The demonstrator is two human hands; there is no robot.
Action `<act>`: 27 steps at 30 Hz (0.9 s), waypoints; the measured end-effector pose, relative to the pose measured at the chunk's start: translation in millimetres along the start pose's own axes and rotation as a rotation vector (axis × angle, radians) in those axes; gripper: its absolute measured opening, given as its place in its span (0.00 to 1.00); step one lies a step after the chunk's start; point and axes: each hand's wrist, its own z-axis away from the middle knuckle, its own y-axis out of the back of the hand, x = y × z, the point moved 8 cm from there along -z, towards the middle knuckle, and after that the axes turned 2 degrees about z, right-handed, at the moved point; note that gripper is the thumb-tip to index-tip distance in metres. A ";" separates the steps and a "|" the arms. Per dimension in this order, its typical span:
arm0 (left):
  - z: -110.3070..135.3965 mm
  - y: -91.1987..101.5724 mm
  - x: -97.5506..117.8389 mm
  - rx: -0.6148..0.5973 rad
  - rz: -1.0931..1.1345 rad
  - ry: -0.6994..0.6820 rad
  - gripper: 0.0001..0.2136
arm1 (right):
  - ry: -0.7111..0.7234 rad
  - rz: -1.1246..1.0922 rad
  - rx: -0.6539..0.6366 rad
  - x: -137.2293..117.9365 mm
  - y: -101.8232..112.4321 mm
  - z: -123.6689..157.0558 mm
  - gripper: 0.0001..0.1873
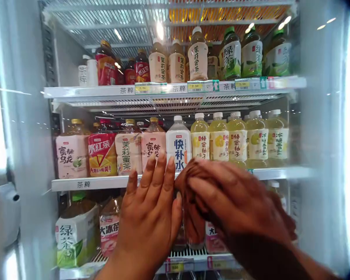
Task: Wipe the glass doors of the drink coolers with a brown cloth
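My left hand (151, 210) is held up flat with its fingers stretched upward, in front of the edge of the middle shelf (84, 183). Its thumb lies against a bottle of reddish-brown drink (194, 229) standing on the lower shelf. My right hand (230, 194) reaches in from the right, slightly blurred, with its fingers curled over the top of that same bottle. Just behind the fingertips stands a white bottle with blue characters (179, 146).
An open drinks cooler fills the view. The top shelf (125, 90) carries tea bottles in red, beige and green. The middle shelf holds pink, red and yellow bottles. A green-labelled carton-shaped bottle (76, 233) stands at the lower left. The glass door (329, 136) is at the right.
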 end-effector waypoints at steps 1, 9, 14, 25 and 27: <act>1.3 -1.0 1.4 0.008 -0.021 0.005 0.33 | 0.004 -0.018 0.011 5.8 2.4 6.8 0.20; 12.6 -12.5 9.7 0.073 -0.069 0.017 0.29 | 0.312 -0.079 0.081 6.8 -5.3 35.1 0.22; 9.8 -14.9 7.0 0.085 -0.057 0.057 0.30 | 0.114 0.040 0.223 23.4 -0.9 21.5 0.31; 14.0 -10.6 5.4 0.119 -0.027 0.079 0.29 | 0.102 0.145 0.262 -15.4 -27.9 -1.5 0.16; 16.2 -11.0 6.8 0.110 -0.024 0.099 0.29 | 0.058 0.150 0.268 -19.8 -25.0 12.0 0.17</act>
